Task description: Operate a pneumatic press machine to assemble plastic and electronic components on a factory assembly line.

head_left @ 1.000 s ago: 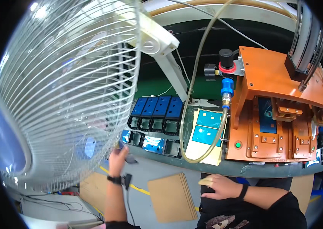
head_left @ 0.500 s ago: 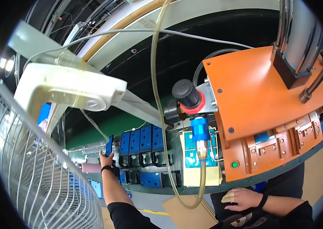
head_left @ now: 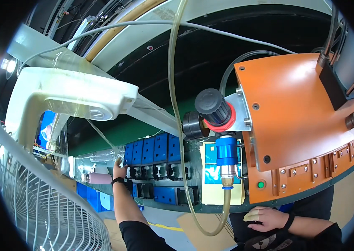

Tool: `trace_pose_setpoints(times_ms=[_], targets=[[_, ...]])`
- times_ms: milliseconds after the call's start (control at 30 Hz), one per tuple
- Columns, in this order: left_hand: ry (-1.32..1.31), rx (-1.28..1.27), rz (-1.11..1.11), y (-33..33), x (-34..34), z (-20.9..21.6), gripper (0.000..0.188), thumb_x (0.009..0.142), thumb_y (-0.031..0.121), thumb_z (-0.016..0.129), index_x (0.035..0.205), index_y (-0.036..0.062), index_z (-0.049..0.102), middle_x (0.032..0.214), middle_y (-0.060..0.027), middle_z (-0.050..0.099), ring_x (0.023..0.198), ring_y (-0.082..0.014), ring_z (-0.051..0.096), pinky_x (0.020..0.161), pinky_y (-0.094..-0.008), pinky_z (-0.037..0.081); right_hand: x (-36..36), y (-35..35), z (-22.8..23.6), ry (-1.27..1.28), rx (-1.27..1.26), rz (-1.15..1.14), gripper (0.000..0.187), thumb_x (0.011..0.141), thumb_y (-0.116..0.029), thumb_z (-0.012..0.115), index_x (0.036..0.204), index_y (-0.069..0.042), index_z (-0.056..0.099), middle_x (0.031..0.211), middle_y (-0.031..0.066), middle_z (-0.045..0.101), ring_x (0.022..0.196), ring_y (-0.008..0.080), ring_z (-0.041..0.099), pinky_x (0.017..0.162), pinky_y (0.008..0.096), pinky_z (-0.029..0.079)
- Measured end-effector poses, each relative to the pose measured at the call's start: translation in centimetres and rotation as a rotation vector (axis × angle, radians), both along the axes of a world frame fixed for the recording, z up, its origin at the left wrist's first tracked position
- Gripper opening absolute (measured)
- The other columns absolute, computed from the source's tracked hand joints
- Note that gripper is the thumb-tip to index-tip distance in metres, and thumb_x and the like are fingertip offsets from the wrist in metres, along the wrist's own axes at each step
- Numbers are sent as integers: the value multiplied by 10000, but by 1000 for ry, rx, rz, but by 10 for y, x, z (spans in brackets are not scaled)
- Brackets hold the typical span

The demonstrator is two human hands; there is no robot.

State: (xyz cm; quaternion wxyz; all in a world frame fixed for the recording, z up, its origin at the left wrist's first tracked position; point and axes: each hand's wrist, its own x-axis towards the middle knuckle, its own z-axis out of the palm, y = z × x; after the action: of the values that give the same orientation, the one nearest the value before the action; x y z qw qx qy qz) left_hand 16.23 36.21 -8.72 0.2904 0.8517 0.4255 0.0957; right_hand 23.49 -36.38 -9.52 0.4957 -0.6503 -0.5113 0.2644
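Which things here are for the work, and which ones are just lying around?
Seem part of the work:
Blue-and-black cases, with the left hand at the back row's left end
Orange machine, probably

Seem just lying around:
Pink cylinder near that hand
Cardboard on the floor

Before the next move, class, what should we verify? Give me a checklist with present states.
1. Left hand at the left end of the back row of blue-topped units: ok.
2. Its grip closed on a unit: cannot tell, too small.
3. Right hand off the orange machine: ok, at the lap.
4. View of the units unblocked: not ok, the hose crosses in front of some.
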Motion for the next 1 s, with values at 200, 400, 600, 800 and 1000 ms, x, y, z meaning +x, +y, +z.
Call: trace_pose_setpoints(times_ms=[200, 400, 600, 800, 1000], targets=[[-93, 507, 17, -35, -7, 32, 402, 835, 40, 606, 1236, 22, 590, 1230, -219, 596, 1142, -366, 565, 988, -414, 434, 1, -1, 5, 66, 41, 5, 281, 867, -222, 685, 1066, -26, 655, 1077, 102, 673, 986, 293, 614, 878, 363, 512], [-567, 207, -39, -178, -56, 59, 241, 947, 68, 567, 1165, -22, 619, 1105, -127, 662, 1018, -205, 618, 915, -323, 470, -2, -16, 14, 1, -7, 68, 271, 944, -231, 560, 1114, -36, 639, 1113, 129, 657, 1027, 305, 595, 933, 390, 482], [-608, 714, -445, -457, -91, 73, 189, 874, -71, 528, 1017, -12, 636, 1077, -201, 631, 970, -360, 612, 890, -438, 485, -1, -85, 33, 55, 178, -44, 246, 946, -180, 570, 1114, -8, 620, 1018, 165, 645, 979, 343, 601, 893, 410, 477], [-728, 458, -578, -597, -35, 71, 212, 868, -42, 552, 1063, -14, 629, 1095, -210, 612, 972, -343, 610, 850, -420, 486, 15, -181, 71, 44, 219, -195, 279, 932, -196, 618, 1142, -13, 620, 1067, 159, 651, 998, 342, 612, 874, 393, 503], [-807, 422, -724, -629, 59, 84, 226, 979, 44, 482, 1180, -25, 560, 1250, -189, 569, 1154, -272, 547, 971, -377, 457, 18, -254, 80, -19, 167, -371, 275, 913, -148, 647, 1145, -1, 632, 1068, 157, 654, 971, 326, 627, 865, 380, 508]])
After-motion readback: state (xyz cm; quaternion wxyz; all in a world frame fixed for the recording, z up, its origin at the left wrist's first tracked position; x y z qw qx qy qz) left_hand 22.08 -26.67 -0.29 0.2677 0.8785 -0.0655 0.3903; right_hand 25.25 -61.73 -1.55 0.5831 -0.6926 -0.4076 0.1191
